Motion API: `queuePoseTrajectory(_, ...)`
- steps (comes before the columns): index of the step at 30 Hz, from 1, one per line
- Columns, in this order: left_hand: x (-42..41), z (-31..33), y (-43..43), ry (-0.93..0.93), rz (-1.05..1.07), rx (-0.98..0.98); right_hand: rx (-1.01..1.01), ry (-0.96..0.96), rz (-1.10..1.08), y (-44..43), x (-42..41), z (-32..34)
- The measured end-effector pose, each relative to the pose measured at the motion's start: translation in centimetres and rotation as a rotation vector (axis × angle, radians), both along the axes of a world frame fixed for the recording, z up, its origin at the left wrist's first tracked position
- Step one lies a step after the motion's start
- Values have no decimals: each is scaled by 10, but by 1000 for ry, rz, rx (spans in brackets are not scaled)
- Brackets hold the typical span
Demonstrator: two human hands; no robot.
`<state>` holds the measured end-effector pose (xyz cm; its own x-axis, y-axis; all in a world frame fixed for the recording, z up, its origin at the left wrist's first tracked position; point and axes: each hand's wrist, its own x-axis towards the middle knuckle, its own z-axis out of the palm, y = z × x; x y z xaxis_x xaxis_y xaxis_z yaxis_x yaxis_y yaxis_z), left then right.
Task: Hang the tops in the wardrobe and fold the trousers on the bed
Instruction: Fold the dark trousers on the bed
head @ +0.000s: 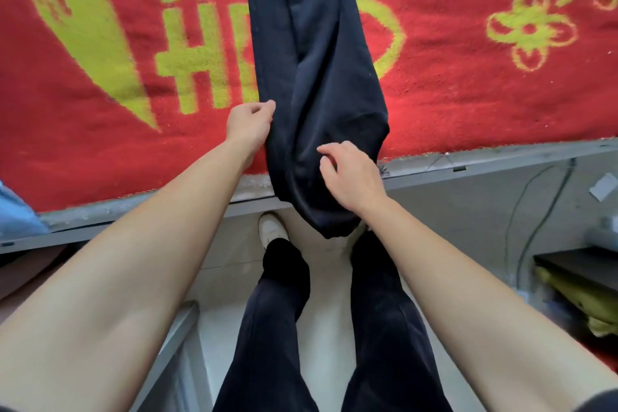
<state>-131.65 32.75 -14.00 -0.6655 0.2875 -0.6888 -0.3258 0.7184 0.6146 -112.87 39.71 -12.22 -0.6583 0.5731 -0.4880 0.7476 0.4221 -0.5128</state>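
A red blanket with yellow-green characters and flower outlines fills the upper view. Below it, a white shoe stands on the pale floor. At right, a thin cable hangs near a white scrap, and yellow-green cloth lies under a dark shelf. Pale blue fabric shows at the left edge.
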Motion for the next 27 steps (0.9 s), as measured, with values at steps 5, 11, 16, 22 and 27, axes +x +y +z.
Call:
queuePoseTrajectory(5,1,-4,44,-76,-1,21,263,109,-409,70,-6,2)
queuePoseTrajectory(11,12,4,53,-111,231,202,159,-79,-245,92,-27,-6)
queuePoseTrajectory(16,1,-2,24,53,414,152,156,-48,-203,67,-41,-9)
queuePoseTrajectory(22,-12,-28,16,-33,93,-104,-54,-294,-86,86,-53,-25)
queuePoseTrajectory(27,-28,-18,33,-204,225,33,-282,-84,-299,110,-75,-18)
